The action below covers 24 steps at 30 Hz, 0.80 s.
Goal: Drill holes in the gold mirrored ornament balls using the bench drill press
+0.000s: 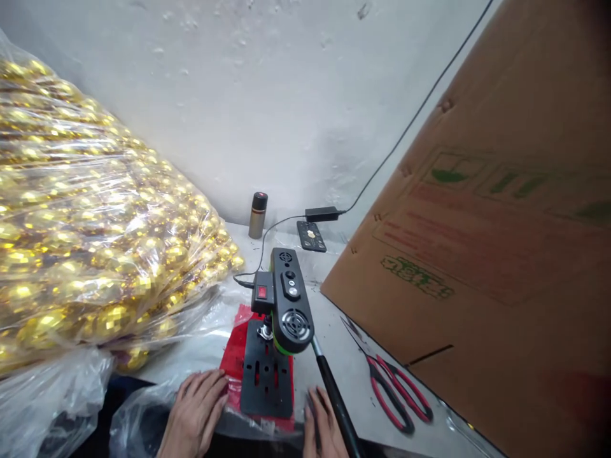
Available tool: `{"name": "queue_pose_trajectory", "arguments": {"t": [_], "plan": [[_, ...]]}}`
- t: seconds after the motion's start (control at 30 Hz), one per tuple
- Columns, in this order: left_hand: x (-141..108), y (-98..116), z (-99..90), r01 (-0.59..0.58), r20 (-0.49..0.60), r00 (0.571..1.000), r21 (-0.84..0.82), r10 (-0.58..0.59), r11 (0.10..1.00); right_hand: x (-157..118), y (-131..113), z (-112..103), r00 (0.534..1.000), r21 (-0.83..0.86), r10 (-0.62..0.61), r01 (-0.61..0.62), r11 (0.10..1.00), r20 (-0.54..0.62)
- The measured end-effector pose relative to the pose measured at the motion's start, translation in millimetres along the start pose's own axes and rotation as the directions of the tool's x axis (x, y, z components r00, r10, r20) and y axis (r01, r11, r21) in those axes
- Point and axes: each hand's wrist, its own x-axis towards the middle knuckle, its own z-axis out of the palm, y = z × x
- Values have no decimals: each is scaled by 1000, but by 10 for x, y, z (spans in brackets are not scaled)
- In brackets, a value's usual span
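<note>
A black device with round slotted vents and a red switch stands on a slotted black metal plate. Under the plate lies a red plastic sheet. My left hand rests at the sheet's left edge, fingers stretched and holding nothing. To the right of the plate, at the table's front edge, my right hand has its fingers extended. It lies beside a long black-handled tool with a metal shaft; whether they touch is unclear. Scissors with red-and-black handles lie farther right.
Clear bags of shiny gold beads fill the left. A large cardboard box leans on the right. Toward the wall stand a spray can, a black power adapter with a cable, and a flat black case.
</note>
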Motion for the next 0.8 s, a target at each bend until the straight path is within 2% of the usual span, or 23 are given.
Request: {"name": "queue_pose_trajectory", "arguments": {"t": [0.13,0.27,0.4,0.6,0.8], "plan": [[127,51,46,80,93,993,-60,-74,995,153,-77,-150,988,-25,-95,99,995,122],[201,-28,33,179,250,959,-181,-130,967,314,-137,-258,994,-12,-24,26,1000,111],[229,-74,45,308,398,898,-270,-186,912,367,-199,-198,995,-75,51,-45,996,83],[236,-15,103,407,414,869,-285,-271,868,429,-327,-34,986,-126,153,-144,982,61],[271,-74,111,494,415,844,-352,-340,795,452,-311,-151,987,-68,101,-93,993,127]]}}
